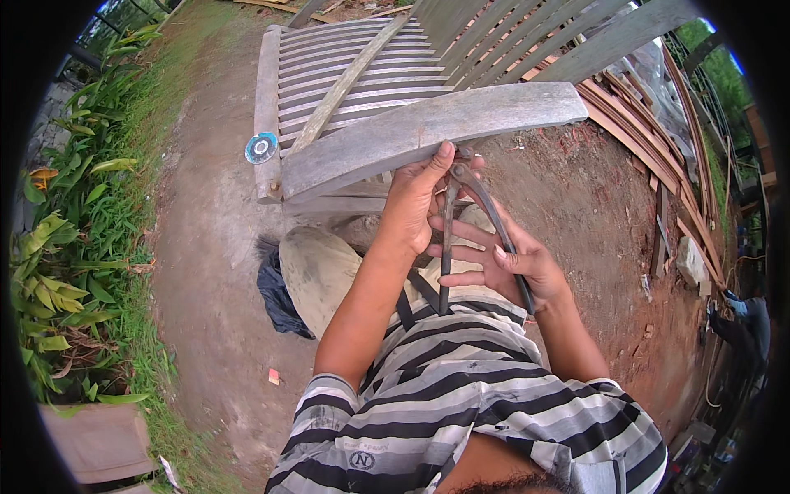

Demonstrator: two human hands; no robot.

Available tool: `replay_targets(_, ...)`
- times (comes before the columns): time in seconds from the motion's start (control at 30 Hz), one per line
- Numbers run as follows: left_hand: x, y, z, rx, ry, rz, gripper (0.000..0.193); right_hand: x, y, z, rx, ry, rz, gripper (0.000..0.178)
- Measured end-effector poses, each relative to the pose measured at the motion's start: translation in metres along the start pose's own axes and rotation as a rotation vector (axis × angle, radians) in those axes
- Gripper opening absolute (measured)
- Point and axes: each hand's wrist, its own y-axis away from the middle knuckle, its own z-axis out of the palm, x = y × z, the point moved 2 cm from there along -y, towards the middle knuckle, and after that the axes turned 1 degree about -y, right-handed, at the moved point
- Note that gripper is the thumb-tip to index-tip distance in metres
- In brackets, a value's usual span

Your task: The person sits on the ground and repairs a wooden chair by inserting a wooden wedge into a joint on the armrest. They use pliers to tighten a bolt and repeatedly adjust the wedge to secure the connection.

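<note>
A pair of long-handled metal pincers (pixel 498 210) stands with its jaws at the lower edge of a curved grey wooden armrest (pixel 436 119). My right hand (pixel 527 267) holds the pincers: the thumb lies on the right handle, and the other fingers reach through the gap toward the left handle. The handles are spread apart. My left hand (pixel 411 202) grips the armrest's edge beside the jaws, thumb against the wood; its other fingers are partly hidden behind the armrest and the tool. What the jaws bite on is too small to make out.
The armrest belongs to a slatted wooden bench (pixel 354 62). A blue-rimmed abrasive disc (pixel 262 148) lies on its left rail. A loose wooden strip (pixel 350 82) crosses the slats. Stacked boards (pixel 650 140) lie at right, plants (pixel 66 288) grow at left, and a dark plastic bag (pixel 280 292) sits by my leg.
</note>
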Motion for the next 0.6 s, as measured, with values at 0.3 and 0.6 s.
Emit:
replay_targets(0.3, 0.017, -0.003, -0.003, 0.019, -0.076, -0.009, 0.051, -0.008, 0.019, -0.017, -0.053, 1.275, 0.017, 0.076)
replay_targets(0.6, 0.003, -0.009, -0.003, 0.140, 0.067, 0.021, 0.028, -0.018, 0.075, -0.125, 0.738, 1.291, 0.184, 0.073)
